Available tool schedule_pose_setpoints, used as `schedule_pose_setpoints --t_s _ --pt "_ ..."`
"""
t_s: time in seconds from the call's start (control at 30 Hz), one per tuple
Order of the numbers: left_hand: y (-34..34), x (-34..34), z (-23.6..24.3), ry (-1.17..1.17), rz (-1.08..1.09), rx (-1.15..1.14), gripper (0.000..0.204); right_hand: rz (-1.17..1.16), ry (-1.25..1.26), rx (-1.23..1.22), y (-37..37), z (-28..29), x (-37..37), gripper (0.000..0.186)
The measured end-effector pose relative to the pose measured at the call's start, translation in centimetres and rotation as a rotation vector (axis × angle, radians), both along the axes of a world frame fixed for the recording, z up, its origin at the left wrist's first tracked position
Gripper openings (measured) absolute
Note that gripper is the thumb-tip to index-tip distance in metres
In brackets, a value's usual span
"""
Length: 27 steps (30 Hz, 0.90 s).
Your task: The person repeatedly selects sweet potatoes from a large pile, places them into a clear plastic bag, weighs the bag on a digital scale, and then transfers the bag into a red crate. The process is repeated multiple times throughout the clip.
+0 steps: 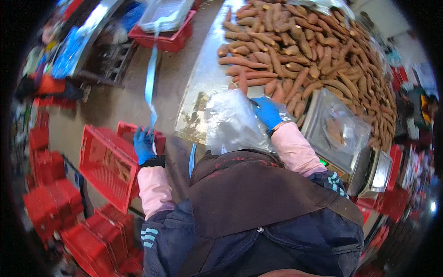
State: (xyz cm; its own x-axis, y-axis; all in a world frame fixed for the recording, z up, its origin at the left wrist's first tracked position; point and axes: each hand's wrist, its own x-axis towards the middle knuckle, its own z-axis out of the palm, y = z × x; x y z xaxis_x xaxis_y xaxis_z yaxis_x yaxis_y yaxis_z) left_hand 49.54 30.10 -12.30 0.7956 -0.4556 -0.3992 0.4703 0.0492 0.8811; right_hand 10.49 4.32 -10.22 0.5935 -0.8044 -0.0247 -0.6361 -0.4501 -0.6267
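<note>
My left hand (143, 145), in a blue glove, has its fingers closed on a pale blue strap (150, 83), which stretches up to a red crate with a white tray at the top. My right hand (267, 113), also gloved, grips clear plastic bags (230, 122) at the metal table's (191, 111) near edge; a small dark thing by its fingers is unclear. Sweet potatoes (304, 51) are heaped across the table beyond it. To the right lies a scale (309, 111) with more clear bags on its pan.
An empty red crate (104, 161) sits left of my left hand, with stacked red crates (50, 203) further left. The upper crate (161, 41) stands beyond the strap. A metal rack (99, 64) is at upper left. More red crates and clutter line the right edge.
</note>
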Motion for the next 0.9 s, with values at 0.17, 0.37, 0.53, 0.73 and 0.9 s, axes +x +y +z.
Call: schedule_pose_setpoints --t_s 0.17,0.37,0.53,0.73,0.9 --pt "-14.6 -9.8 4.7 -0.125 -0.579 -0.184 0.040 -0.032 0.025 -0.065 2.2 -1.1 -2.2 0.032" --pt "-30.5 -13.1 3.9 -1.191 -1.137 -0.257 0.035 -0.085 -0.044 -0.035 3.9 -0.7 -3.5 0.033" --pt "-35.2 -15.6 2.1 -1.786 -1.262 0.266 0.072 -0.144 -0.108 0.045 4.9 -0.5 -4.4 0.028" --pt "-34.2 -17.0 4.0 -1.760 -1.216 0.200 0.067 -0.503 -0.562 0.047 1.6 3.2 -5.5 0.025" --pt "-29.4 -20.5 5.1 -0.954 -1.519 -0.067 0.044 -0.728 -0.142 0.205 -2.8 4.2 -5.5 0.031"
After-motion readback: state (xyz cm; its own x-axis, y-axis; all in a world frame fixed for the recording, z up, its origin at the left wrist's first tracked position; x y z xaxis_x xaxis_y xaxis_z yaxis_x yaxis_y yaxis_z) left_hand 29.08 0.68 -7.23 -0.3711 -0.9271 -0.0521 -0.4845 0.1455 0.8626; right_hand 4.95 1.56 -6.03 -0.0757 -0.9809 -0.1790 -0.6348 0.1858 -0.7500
